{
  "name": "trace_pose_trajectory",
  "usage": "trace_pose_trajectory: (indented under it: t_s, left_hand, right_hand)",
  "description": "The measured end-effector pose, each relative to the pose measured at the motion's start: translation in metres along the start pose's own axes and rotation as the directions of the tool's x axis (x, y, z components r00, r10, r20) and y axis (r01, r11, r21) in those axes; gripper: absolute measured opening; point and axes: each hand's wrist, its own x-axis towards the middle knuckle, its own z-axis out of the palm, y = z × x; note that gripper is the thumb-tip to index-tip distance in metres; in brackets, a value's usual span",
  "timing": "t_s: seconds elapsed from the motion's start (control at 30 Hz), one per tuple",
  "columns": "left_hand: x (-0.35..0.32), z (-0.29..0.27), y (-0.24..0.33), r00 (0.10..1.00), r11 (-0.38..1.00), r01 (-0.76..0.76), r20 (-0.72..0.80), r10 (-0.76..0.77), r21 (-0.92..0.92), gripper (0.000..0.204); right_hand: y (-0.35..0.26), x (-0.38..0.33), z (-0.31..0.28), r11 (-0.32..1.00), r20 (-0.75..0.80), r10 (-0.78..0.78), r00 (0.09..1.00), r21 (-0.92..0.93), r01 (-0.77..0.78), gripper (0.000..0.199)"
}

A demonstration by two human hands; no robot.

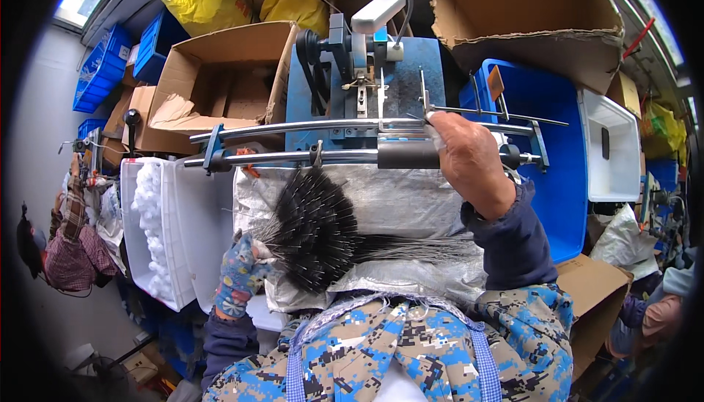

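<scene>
In a patterned glove, my left hand [243, 264] is closed around the wire ends at the left side of a thick bundle of thin wires with black bristly lengths [314, 229]. The bundle fans out over a white woven sheet [396, 207]. Long bare wires [418, 247] trail from it to the right. My bare right hand [471, 158] is curled over the right end of a dark sliding carriage [408, 155] on two steel rails [279, 158]. Its fingertips are partly hidden at the upper rail. Behind the rails stands a blue bench machine [362, 79].
A white tub [180, 237] with white fluffy pieces sits left. Cardboard boxes [220, 79] flank the machine, and a large blue bin [539, 204] stands right beside a white tray [610, 149]. A thin rod [528, 117] sticks out rightward. Other people [73, 248] sit at both sides.
</scene>
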Motion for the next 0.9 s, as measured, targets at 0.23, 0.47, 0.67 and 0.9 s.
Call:
trace_pose_trajectory:
  t_s: [0.23,0.47,0.67,0.9]
  left_hand:
    - [0.040,-0.079,0.047,0.997,0.843,0.002,-0.059,-0.040,-0.537,0.011]
    - [0.064,-0.090,0.056,0.875,0.501,-0.290,-0.438,-0.207,-0.816,0.026]
    - [0.076,-0.036,0.095,0.864,0.494,0.045,-0.215,-0.456,-0.868,0.024]
    - [0.082,-0.023,0.097,0.882,0.434,0.121,-0.104,-0.460,-0.893,0.023]
  right_hand:
    - [0.043,0.074,0.055,0.852,0.115,0.126,0.985,-0.522,-0.048,0.012]
    - [0.058,0.075,0.077,0.879,0.075,0.146,0.986,-0.467,-0.095,0.013]
    - [0.058,0.073,0.079,0.870,0.070,0.083,0.994,-0.492,-0.038,0.012]
    - [0.070,0.078,0.084,0.940,0.101,0.168,0.981,-0.318,-0.128,0.017]
